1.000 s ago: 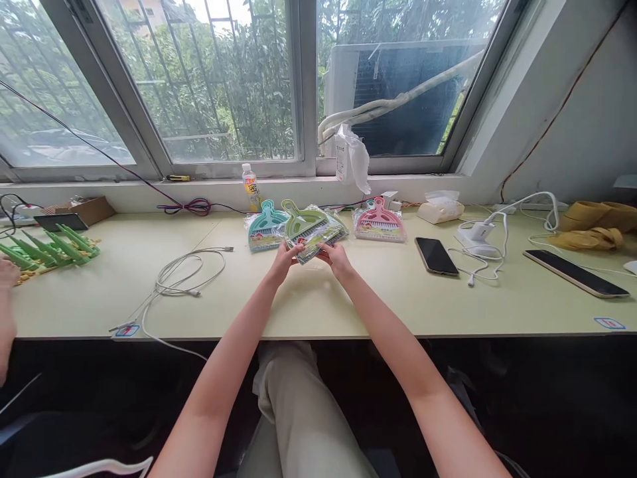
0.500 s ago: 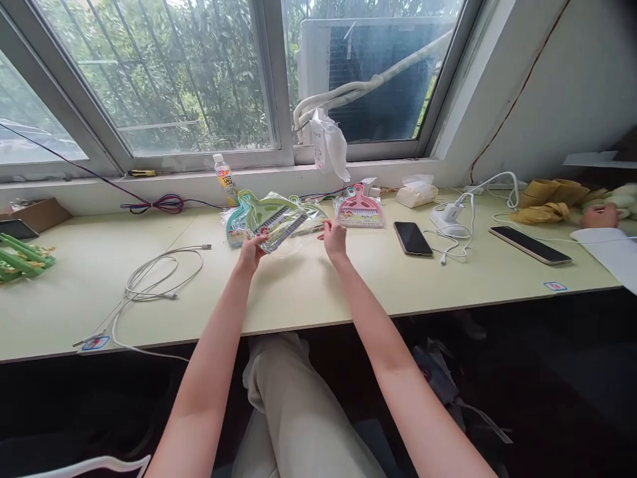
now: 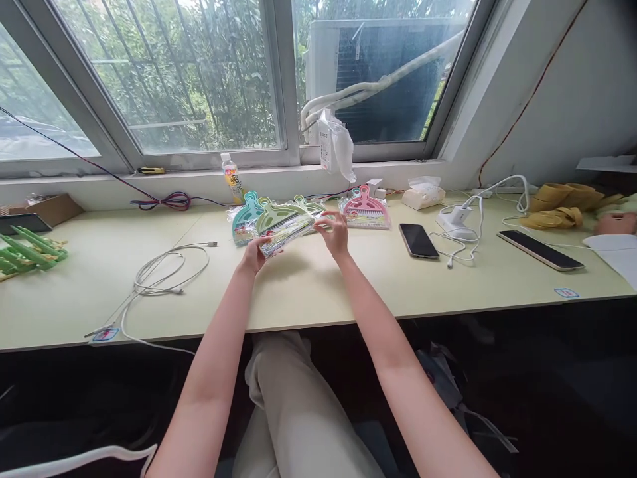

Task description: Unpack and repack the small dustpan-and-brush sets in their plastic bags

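My left hand is closed on the lower left corner of a green dustpan-and-brush set in clear plastic wrapping, held tilted just above the desk. My right hand pinches the wrapping at the set's right end with thumb and fingertips. Behind it on the left, partly covered, lies a blue dustpan set. A pink dustpan set, also wrapped, rests flat on the desk to the right of my right hand.
A drink bottle stands by the window sill. Coiled white cables lie at the left, a phone and a charger at the right. A tissue pack sits at the back. Another person's hand shows at the far right.
The green set has tipped, so its wrapped edge now faces me more and its broad face shows less. My right hand has turned slightly inward on the wrapping. The view has shifted a little left.
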### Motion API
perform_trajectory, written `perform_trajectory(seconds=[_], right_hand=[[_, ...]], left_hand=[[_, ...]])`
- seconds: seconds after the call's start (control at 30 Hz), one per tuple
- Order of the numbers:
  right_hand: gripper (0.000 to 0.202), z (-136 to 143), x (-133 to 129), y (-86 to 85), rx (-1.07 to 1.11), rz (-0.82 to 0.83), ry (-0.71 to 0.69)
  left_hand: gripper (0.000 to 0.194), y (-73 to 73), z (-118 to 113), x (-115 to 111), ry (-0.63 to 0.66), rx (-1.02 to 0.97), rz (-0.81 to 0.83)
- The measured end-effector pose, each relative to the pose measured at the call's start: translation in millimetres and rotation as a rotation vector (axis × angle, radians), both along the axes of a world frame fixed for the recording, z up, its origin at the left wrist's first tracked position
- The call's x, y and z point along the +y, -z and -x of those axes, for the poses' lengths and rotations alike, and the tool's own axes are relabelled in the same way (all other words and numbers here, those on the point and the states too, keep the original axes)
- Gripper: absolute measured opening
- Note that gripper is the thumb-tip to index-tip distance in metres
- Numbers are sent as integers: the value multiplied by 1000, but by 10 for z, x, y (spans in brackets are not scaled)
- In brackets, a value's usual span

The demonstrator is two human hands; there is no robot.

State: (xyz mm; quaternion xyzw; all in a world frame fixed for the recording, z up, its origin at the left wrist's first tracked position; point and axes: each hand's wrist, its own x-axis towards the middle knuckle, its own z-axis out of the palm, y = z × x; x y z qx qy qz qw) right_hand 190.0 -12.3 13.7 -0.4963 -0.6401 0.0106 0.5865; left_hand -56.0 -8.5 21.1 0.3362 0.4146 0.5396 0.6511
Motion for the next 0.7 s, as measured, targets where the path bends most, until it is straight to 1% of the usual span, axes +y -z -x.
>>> perform_trajectory(seconds=[0.1,0.2,0.37,0.47,0.53,0.63,0.7], right_hand=[[11,51,6,-14,125,-20,-6],[12,102,-9,-10,169,-57,22],[7,114,-27,34,76,-32,105],[7,103,-51,38,7,-20,93],[11,109,-86,22,-46,-39,50],[18,144,-155,-6,-167,-86,4],[20,170,-190,-16,-248,-82,6]], left_hand=[[33,8,9,-3,108,25,-2],[33,9,-3,-22,226,73,-12],[35,-11,-22,-76,273,159,-65],[34,-3,-21,-84,309,191,-96],[35,15,-9,-63,304,192,-100],[35,45,27,-7,218,169,-54],[31,60,57,18,162,167,-15]])
